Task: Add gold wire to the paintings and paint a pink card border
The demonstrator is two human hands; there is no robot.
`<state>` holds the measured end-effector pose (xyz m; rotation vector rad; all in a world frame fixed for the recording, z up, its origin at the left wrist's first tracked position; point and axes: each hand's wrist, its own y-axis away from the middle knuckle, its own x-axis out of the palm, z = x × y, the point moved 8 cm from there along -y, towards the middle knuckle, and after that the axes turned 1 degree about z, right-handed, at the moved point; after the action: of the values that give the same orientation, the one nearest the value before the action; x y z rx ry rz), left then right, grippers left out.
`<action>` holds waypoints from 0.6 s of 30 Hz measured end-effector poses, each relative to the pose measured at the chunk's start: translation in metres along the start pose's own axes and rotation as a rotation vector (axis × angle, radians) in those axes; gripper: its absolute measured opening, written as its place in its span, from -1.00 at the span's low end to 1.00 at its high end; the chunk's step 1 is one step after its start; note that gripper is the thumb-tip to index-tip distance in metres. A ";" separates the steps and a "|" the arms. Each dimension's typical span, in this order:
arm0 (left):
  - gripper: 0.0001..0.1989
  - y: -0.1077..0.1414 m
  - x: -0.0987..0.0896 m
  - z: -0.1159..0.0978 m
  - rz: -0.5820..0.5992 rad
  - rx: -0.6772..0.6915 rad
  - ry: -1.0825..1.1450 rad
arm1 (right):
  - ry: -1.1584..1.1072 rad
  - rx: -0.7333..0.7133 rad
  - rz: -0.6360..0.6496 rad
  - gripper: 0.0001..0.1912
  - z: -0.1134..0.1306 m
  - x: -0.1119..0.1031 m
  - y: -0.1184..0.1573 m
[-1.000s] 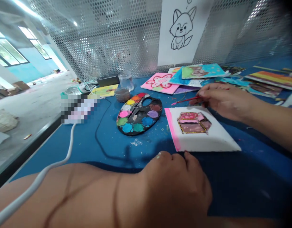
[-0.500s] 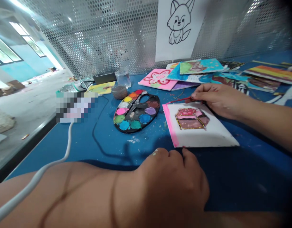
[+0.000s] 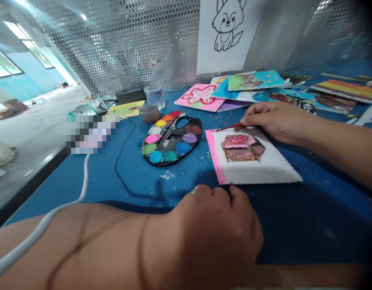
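A white canvas [image 3: 276, 171] lies on the blue table, with a painted pink and brown box shape edged in gold and a pink band down its left side. My right hand [image 3: 264, 121] pinches a thin red paintbrush [image 3: 229, 127], whose tip is at the canvas's top left corner. My left hand [image 3: 222, 225] rests curled at the near edge of the canvas, one fingertip against that edge; nothing shows in it. Left of the canvas lies a black oval palette [image 3: 173, 139] with several paint colours.
Behind the palette stand a cup of murky water [image 3: 150, 114] and a clear cup [image 3: 154, 96]. Several painted canvases [image 3: 200, 96] lie at the back. A fox drawing [image 3: 228, 36] hangs on the mesh panel. A white cable [image 3: 84, 177] crosses the left side.
The brush tip has moved slightly right along the canvas's top edge with my right hand. The whole view has shifted a little; my left hand keeps its place at the canvas.
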<state>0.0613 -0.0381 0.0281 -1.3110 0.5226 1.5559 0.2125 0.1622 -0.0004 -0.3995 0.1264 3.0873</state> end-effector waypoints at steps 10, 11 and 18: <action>-0.75 -0.002 0.001 -0.001 0.013 -0.001 -0.004 | 0.092 -0.002 0.028 -0.72 0.005 0.000 0.003; -0.75 -0.002 0.001 -0.001 0.007 -0.001 -0.003 | 0.112 -0.019 0.039 -0.73 0.006 0.000 0.003; -0.76 -0.001 0.002 -0.002 0.022 -0.003 -0.003 | 0.167 -0.071 0.092 -0.67 0.012 0.001 0.008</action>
<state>0.0631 -0.0384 0.0265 -1.3093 0.5351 1.5772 0.2077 0.1557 0.0117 -0.6734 0.0393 3.1516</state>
